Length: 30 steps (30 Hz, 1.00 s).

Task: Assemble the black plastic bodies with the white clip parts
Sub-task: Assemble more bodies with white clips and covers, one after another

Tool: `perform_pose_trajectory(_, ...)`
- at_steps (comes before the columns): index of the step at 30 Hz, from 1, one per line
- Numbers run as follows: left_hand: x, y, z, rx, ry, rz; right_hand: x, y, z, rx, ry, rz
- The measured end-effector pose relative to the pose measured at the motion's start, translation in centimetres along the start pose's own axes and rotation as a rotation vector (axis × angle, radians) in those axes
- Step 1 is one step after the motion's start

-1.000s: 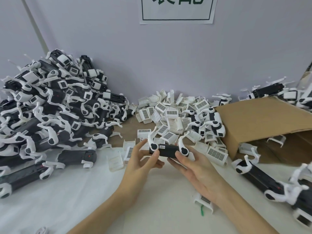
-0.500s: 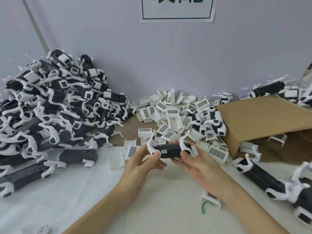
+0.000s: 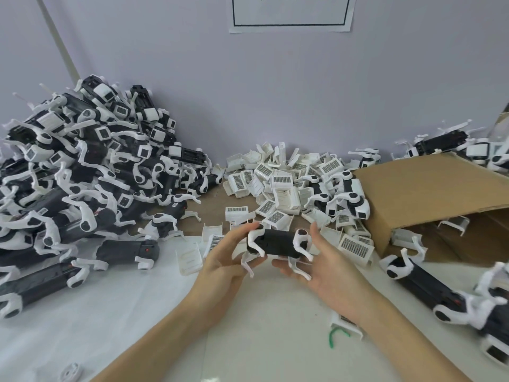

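Two hands are holding one black body at the centre of the frame, white arms hanging down.

The left hand (image 3: 228, 260) is pinching the body (image 3: 278, 244) at its left end, and the right hand (image 3: 325, 268) is cupping it from below and the right with fingers only loosely bent; the hands are staying apart, the body between them. Its four white arms are blurring, and any label on it is unreadable. The sign (image 3: 289, 12) at the top is running off the frame, its green writing cut and illegible. The pile (image 3: 82, 175) at left and the clips (image 3: 281, 188) at upper centre are too many to count. A box (image 3: 429, 199) at right is hiding part of the clips.
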<state>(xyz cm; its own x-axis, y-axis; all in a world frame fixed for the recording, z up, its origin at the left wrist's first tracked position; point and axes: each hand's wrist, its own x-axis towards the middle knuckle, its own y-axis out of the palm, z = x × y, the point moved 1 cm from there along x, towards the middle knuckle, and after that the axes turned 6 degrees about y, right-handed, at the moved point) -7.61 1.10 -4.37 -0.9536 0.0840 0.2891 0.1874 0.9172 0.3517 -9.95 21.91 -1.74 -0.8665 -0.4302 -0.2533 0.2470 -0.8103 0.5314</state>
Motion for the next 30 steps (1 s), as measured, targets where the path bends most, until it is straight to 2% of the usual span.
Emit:
perform_pose_trajectory(5,0.3,0.0,-0.2,-0.167,-0.065,-0.079,-0.1,0.0,0.1,-0.03,-0.1,-0.035)
perform_pose_trajectory(8,0.1,0.8,-0.1,-0.001,-0.067,-0.165,-0.1,0.2,0.0,-0.106,-0.165,-0.003)
perform_pose_trajectory(12,-0.8,1.7,-0.7,0.267,-0.083,-0.141,0.2,-0.2,-0.5,-0.145,-0.246,-0.035)
perform_pose_trajectory(15,-0.9,1.7,-1.4,0.343,-0.06,-0.172,0.3,-0.4,-0.3,-0.127,-0.237,-0.014)
perform_pose_trajectory(19,-0.9,1.7,-1.2,0.322,-0.047,-0.202,0.3,-0.2,-0.3,-0.159,-0.273,-0.013)
perform_pose_trajectory(22,-0.9,1.8,-1.0,0.361,0.093,-0.299,0.2,0.2,-0.8,-0.338,-0.305,-0.141)
perform_pose_trajectory(25,-1.2,1.7,-0.7,0.533,0.261,-0.379,-0.2,0.4,-1.2,-0.547,-0.341,-0.316)
perform_pose_trajectory(26,-1.3,1.8,-0.7,0.597,0.302,-0.373,-0.4,0.5,-1.1,-0.575,-0.346,-0.324)
perform_pose_trajectory(28,-1.4,2.2,-0.6,0.727,0.372,-0.274,-0.6,0.8,-1.0,-0.552,-0.295,-0.186)
perform_pose_trajectory(30,-1.7,2.9,-0.4,0.858,0.432,-0.105,-0.9,1.3,-1.5,-0.54,-0.214,-0.052)
